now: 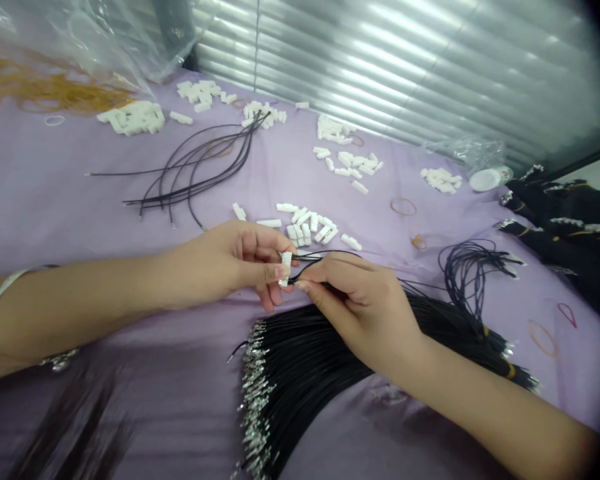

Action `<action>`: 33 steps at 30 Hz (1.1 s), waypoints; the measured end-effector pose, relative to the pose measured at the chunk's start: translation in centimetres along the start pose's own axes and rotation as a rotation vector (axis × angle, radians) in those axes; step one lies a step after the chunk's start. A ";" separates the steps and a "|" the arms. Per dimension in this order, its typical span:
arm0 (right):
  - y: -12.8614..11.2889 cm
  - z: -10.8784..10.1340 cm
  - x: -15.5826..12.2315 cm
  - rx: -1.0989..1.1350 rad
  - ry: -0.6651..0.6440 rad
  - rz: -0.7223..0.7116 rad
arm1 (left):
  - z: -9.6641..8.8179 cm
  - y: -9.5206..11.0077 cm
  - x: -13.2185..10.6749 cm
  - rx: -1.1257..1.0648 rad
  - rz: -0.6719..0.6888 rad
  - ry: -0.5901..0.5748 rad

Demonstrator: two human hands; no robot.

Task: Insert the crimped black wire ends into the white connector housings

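Note:
Between the thumb and fingers of my left hand (250,263) is a small white plastic connector housing (285,269). My right hand (363,300) pinches a black wire (307,270) close to the housing's right side. Other black wires run from the housing back past my right hand. Whether the pinched wire's tip sits inside the housing I cannot tell. Below my hands lies a thick bundle of black wires (310,360), their silver metal terminals (256,393) fanned out at the left end. Several loose white housings (305,223) lie just beyond my fingers.
A few loose black wires (215,167) lie at the back left. Piles of white housings (333,129) dot the purple cloth (280,167). Yellow rubber bands (55,90) lie near a clear plastic bag (105,40). More bundled black wires (575,207) are at right, below a slatted metal wall (380,60).

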State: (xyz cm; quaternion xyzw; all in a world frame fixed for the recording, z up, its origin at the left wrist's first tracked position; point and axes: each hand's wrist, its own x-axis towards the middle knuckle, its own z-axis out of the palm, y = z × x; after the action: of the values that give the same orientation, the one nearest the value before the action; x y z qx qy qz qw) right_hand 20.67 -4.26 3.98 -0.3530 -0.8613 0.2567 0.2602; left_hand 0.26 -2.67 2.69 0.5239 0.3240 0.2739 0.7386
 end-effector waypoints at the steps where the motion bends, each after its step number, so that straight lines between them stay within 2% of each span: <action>1: -0.3 -0.4 -0.1 -0.028 0.000 -0.023 | 0.1 0.0 0.0 -0.016 -0.003 0.002; 5: -2.3 -2.0 -1.1 -0.318 0.071 -0.148 | 0.3 0.2 0.1 -0.066 -0.013 0.029; 7: -3.2 -2.0 -1.5 -0.384 0.086 -0.184 | 0.3 0.2 0.0 -0.090 -0.002 0.074; 11: -2.7 -0.1 -1.3 -0.198 -0.161 -0.149 | 0.3 0.0 -0.2 -0.155 0.057 0.115; 13: -1.8 0.5 -1.1 -0.137 -0.189 -0.120 | 0.3 0.0 -0.3 -0.146 0.092 0.113; 15: -1.0 0.4 -1.0 -0.114 -0.143 -0.122 | 0.3 0.1 -0.4 -0.108 0.120 0.118; 17: -0.7 0.0 -1.1 -0.123 -0.098 -0.139 | 0.4 0.1 -0.5 -0.026 0.151 0.124; 19: -0.8 -0.4 -1.1 -0.155 -0.126 -0.119 | 0.6 0.2 -0.6 0.142 0.206 0.162; 22: -1.1 -0.3 -0.7 -0.181 -0.261 -0.034 | 1.0 0.5 -0.8 0.504 0.367 0.323; 24: -1.3 -0.2 -0.2 -0.161 -0.323 0.018 | 1.2 0.6 -0.9 0.653 0.429 0.422; 26: -1.3 -0.2 0.3 -0.115 -0.346 0.060 | 1.2 0.7 -0.9 0.683 0.391 0.459; 28: -1.3 -0.2 0.6 -0.077 -0.363 0.104 | 1.2 0.7 -0.8 0.653 0.282 0.438; 33: -1.6 -0.3 0.3 -0.072 -0.371 0.108 | 0.9 0.5 -0.3 0.371 0.082 0.353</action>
State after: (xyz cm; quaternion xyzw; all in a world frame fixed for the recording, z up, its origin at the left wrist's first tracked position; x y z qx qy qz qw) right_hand 19.93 -4.95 5.23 -0.3543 -0.8830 0.2999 0.0699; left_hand 0.75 -3.26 3.44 0.6073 0.4711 0.3264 0.5502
